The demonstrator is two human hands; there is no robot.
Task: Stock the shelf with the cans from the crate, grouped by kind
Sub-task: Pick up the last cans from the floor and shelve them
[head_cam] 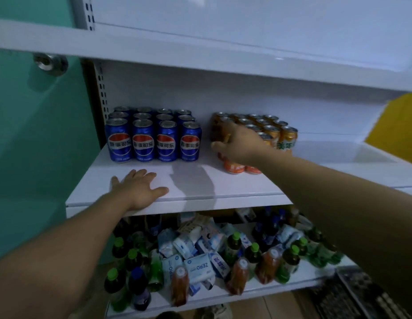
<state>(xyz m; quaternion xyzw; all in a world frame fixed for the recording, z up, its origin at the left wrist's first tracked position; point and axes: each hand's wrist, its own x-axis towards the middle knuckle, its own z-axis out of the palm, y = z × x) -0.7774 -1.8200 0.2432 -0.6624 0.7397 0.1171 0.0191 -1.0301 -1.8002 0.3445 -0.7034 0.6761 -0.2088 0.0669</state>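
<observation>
Two hands reach onto the white shelf (223, 187). Furthest left, the left hand (138, 188) lies flat on the shelf's front edge, palm down, fingers spread, holding nothing. Just beyond its fingertips, toward the back, stands a block of blue cans (154, 137), upright in neat rows and touching one another. A bare strip of shelf separates this block from the right hand (239, 143), which is curled over the front left corner of the orange cans (267, 132); its fingers wrap the side of an orange can (232, 168) at that corner, though whether they squeeze it or merely rest on it I cannot tell. To the right of that hand, the remaining orange cans stand upright in close rows. Below both forearms, a lower shelf (292, 285) carries a loose jumble of bottles (253, 254) and white packets (198, 265).
</observation>
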